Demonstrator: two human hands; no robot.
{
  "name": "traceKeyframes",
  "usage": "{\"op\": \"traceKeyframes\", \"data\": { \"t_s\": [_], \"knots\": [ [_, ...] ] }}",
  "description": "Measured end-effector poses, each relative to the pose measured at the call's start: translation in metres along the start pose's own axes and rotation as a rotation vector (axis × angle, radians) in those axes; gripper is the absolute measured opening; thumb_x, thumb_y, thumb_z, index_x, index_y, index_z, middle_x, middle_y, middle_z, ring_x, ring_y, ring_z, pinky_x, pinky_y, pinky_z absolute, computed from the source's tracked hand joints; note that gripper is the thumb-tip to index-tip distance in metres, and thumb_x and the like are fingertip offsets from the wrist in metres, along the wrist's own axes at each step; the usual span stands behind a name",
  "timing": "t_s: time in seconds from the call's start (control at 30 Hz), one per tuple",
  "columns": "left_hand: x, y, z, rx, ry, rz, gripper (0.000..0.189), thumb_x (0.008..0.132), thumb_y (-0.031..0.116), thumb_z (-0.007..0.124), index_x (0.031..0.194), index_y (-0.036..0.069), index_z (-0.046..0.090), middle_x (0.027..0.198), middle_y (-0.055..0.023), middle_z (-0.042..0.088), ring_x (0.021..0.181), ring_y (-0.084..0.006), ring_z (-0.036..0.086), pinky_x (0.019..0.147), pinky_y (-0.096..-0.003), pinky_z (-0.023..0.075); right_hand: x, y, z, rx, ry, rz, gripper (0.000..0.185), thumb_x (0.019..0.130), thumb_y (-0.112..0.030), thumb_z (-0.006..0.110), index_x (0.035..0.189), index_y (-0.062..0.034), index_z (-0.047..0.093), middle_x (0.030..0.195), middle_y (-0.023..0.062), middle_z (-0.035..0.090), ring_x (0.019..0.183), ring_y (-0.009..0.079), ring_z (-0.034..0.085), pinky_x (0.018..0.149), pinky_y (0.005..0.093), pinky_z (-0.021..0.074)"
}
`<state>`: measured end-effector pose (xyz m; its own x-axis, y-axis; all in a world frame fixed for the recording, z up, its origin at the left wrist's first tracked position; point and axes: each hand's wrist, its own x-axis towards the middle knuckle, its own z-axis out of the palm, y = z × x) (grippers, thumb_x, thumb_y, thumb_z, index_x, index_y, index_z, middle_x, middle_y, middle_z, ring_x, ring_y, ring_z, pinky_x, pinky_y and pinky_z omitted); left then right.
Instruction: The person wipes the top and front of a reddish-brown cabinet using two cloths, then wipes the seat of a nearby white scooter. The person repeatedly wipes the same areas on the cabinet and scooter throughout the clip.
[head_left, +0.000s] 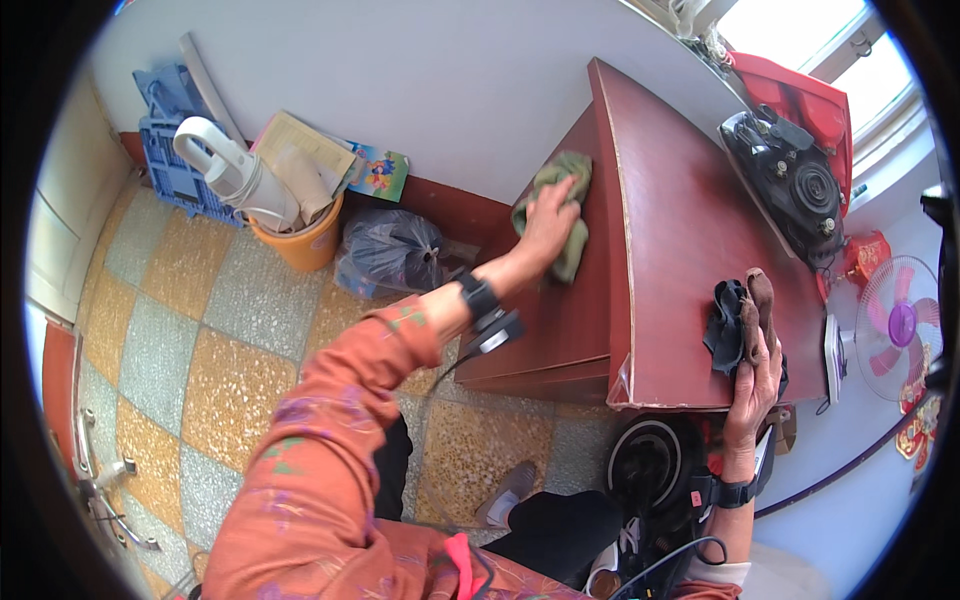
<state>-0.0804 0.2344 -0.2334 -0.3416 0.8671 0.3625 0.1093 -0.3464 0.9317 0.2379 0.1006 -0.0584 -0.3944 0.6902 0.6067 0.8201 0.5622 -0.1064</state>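
Note:
My left hand (553, 225) presses a green cloth (571, 255) flat against the side panel of a dark red wooden cabinet (555, 315). The cloth is bunched under the fingers and looks slightly blurred. On the cabinet top (675, 195), near its front right corner, my right hand (759, 382) grips a brown cloth (759, 296). A dark, crumpled cloth (724, 326) lies right beside it, partly behind the fingers. Each wrist wears a black strap, and a small black device sits on the left one.
A black appliance (795, 180) and a red plastic container (802, 97) stand at the cabinet's far edge. A fan (900, 322) is on the right. Leftward are an orange bucket (300, 244), a filled plastic bag (390, 251) and a blue folded crate (176, 161).

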Motion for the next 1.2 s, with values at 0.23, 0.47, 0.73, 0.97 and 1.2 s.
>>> {"op": "traceKeyframes", "data": {
  "t_s": [0.23, 0.47, 0.73, 0.97, 1.2],
  "knots": [
    [-0.122, 0.07, -0.106, -0.143, -0.796, -0.083, 0.047, 0.097, 0.023, 0.06, 0.138, 0.001, 0.055, 0.138, -0.0111, 0.057, 0.128, -0.0191, 0.052, 0.111, -0.0348, 0.0381, -0.002, 0.005, 0.003, 0.004, 0.037, -0.012, 0.045, 0.097, -0.024, 0.048, 0.134, -0.0031, 0.062, 0.135, 0.022, 0.059, 0.126, 0.0401, 0.053, 0.111, 0.0468, 0.0337],
    [-0.088, 0.049, -0.013, 0.006, -0.043, 0.222, 0.053, 0.097, 0.02, 0.058, 0.147, 0.008, 0.045, 0.132, -0.018, 0.05, 0.124, -0.0332, 0.045, 0.114, -0.0428, 0.0328, -0.004, 0.004, 0.0, -0.012, -0.036, 0.023, 0.05, 0.101, -0.028, 0.042, 0.14, 0.0004, 0.056, 0.146, 0.0198, 0.053, 0.139, 0.0371, 0.044, 0.117, 0.0465, 0.029],
    [0.036, -0.131, 0.004, 0.455, -0.15, 0.104, 0.051, 0.103, 0.03, 0.05, 0.148, 0.009, 0.043, 0.14, -0.0225, 0.044, 0.126, -0.0386, 0.042, 0.104, -0.047, 0.0344, 0.005, -0.002, 0.004, 0.052, -0.03, -0.024, 0.055, 0.1, -0.034, 0.039, 0.138, 0.0029, 0.057, 0.143, 0.0195, 0.055, 0.134, 0.0372, 0.048, 0.114, 0.0473, 0.0302],
    [0.032, -0.309, 0.009, 0.465, -0.209, -0.054, 0.043, 0.101, 0.032, 0.048, 0.141, 0.016, 0.051, 0.142, -0.0208, 0.046, 0.12, -0.0424, 0.049, 0.103, -0.053, 0.0378, -0.004, 0.009, 0.008, 0.061, -0.002, 0.055, 0.063, 0.101, -0.04, 0.035, 0.142, 0.0049, 0.052, 0.146, 0.0181, 0.054, 0.138, 0.0353, 0.044, 0.117, 0.0473, 0.0268],
    [-0.214, -0.373, 0.007, -0.076, 0.023, -0.824, 0.037, 0.099, 0.038, 0.055, 0.115, 0.006, 0.063, 0.105, -0.0099, 0.066, 0.091, -0.0183, 0.057, 0.08, -0.0407, 0.0498, 0.0, 0.007, 0.006, 0.057, -0.039, -0.025, 0.059, 0.104, -0.038, 0.033, 0.145, 0.0015, 0.051, 0.149, 0.0182, 0.05, 0.142, 0.034, 0.041, 0.119, 0.0468, 0.0264]
  ]
}}
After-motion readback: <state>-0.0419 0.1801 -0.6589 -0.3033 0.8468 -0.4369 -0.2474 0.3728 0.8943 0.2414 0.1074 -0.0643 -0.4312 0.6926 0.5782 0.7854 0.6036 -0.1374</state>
